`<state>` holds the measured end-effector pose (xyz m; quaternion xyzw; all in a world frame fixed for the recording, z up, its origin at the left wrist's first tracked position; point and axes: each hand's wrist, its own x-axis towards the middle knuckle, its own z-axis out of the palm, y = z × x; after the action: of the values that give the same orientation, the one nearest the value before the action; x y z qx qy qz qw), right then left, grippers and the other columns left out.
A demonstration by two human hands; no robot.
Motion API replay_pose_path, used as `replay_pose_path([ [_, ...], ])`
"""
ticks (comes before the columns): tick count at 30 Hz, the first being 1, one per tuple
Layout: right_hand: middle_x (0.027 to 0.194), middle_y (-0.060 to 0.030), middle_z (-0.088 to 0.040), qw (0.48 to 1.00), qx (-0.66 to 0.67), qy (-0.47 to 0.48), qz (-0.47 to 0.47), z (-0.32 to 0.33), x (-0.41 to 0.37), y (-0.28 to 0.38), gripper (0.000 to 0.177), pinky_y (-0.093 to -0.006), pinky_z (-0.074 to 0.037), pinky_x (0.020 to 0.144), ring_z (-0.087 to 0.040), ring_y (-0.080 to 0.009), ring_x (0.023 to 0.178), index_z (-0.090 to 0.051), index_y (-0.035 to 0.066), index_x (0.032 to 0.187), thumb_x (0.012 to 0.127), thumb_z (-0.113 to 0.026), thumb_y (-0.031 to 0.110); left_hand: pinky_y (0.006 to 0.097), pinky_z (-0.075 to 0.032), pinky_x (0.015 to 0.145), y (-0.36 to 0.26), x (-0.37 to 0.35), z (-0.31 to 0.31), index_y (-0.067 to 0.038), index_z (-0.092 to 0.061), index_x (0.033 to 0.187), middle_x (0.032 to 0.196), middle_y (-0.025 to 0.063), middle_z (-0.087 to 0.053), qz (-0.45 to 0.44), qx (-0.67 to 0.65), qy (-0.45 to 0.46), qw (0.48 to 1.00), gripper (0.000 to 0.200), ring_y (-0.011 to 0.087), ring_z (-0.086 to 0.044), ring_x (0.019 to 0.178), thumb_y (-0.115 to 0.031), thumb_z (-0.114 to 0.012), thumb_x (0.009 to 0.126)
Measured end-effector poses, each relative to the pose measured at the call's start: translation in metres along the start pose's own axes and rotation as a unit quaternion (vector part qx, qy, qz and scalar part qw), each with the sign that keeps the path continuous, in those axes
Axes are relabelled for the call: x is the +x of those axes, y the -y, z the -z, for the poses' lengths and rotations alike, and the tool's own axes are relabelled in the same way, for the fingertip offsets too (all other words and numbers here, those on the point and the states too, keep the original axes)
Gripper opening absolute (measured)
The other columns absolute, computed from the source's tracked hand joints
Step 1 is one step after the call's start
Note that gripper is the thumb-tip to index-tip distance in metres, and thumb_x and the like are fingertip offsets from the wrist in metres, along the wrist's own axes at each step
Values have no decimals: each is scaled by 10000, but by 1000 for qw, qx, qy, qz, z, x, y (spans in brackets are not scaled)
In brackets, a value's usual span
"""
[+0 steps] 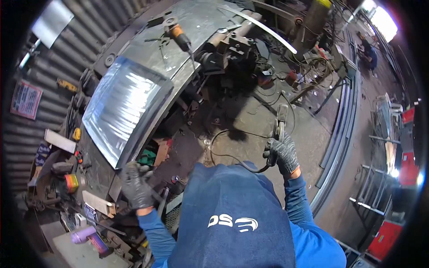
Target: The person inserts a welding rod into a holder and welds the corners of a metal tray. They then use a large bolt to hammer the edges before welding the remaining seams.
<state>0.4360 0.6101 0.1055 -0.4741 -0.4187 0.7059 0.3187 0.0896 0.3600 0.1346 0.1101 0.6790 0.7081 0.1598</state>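
Note:
My right hand [282,154], in a dark grey knitted glove, is closed around a welding electrode holder [281,117] whose jaws point away from me. A cable [241,164] loops from it towards the front of my apron. My left hand [136,184], also gloved, is held with fingers apart beside the near corner of a shiny silver sheet-metal piece [124,105]. That piece lies on the metal workbench [147,44]. Nothing shows in the left hand's fingers.
An angle grinder [178,36] and a vise [234,47] are at the bench's far end. Long metal bars [342,129] lie on the floor at right. A cluttered side table [67,248] stands at lower left. Another person [370,54] is far back at right.

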Motion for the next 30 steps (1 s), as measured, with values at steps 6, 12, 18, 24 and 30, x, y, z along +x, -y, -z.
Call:
replay_pose_path([
  [6, 725, -15, -579, 999, 9, -53, 7, 35, -17, -11, 230, -287, -482, 518, -575, -112, 583, -562, 54, 972, 858, -733, 157, 265, -536, 642, 114, -2, -48, 7, -609, 1205, 839, 30, -630, 108, -91, 65, 988, 299, 121, -611, 694, -203, -642, 996],
  [12, 762, -22, -598, 998, -48, -45, 7, 58, -47, -5, 259, -285, -484, 547, -580, -115, 624, -590, 30, 1027, 832, -728, 130, 271, -506, 632, 132, -41, -19, 17, -622, 1096, 839, 52, -636, 198, 143, 256, 935, 206, 137, -613, 699, -108, -658, 936],
  [18, 823, -61, -652, 979, -90, 176, 46, 45, -33, 26, 481, -318, -528, 631, -635, -134, 686, -581, 8, 1157, 785, -749, 262, 419, -580, 874, 2, -15, -126, -59, -569, 1194, 990, 67, -638, 43, -106, 201, 973, 259, 188, -667, 857, -211, -637, 996],
  [24, 833, -97, -676, 951, -107, 287, 40, 4, -28, 67, 523, -275, -535, 590, -659, -128, 660, -580, -18, 1142, 757, -758, 287, 568, -537, 1005, -87, -16, -179, -220, -458, 1471, 1441, 103, -556, 2, -406, 275, 871, 447, 277, -627, 1210, -125, -518, 1038],
  [30, 812, -70, -665, 942, -93, 322, 35, -4, -26, 69, 488, -272, -511, 571, -642, -123, 645, -607, 3, 1056, 723, -793, 308, 599, -552, 973, -88, -25, -200, -217, -496, 1422, 1394, 104, -581, -36, -375, 334, 864, 404, 273, -639, 1184, -108, -516, 1033],
])
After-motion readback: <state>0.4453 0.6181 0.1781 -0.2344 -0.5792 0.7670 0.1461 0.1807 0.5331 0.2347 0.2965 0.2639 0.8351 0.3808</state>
